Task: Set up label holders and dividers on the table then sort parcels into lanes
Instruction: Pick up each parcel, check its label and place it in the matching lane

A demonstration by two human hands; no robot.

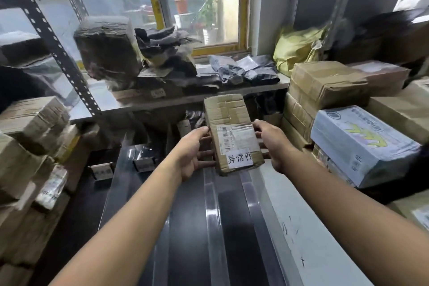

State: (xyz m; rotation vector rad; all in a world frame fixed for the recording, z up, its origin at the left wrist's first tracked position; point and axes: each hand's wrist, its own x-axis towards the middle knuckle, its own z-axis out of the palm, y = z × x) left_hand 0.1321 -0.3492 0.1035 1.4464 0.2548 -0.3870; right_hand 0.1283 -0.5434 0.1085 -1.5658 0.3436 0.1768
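Note:
I hold a small brown cardboard parcel (229,130) with both hands above the far end of the dark table (185,251). It bears a barcode label and a white sticker with Chinese characters. My left hand (195,153) grips its left side and my right hand (274,144) grips its right side. Clear acrylic dividers (213,211) run lengthwise along the table and split it into lanes. Two label holders (102,170) (144,163) stand at the far left end of the lanes.
Stacked cardboard boxes (325,83) and a white printed box (362,144) crowd the right side. More taped boxes (30,123) pile up on the left. A metal shelf (162,100) behind holds grey mailer bags and a yellow bag (297,46) before a window.

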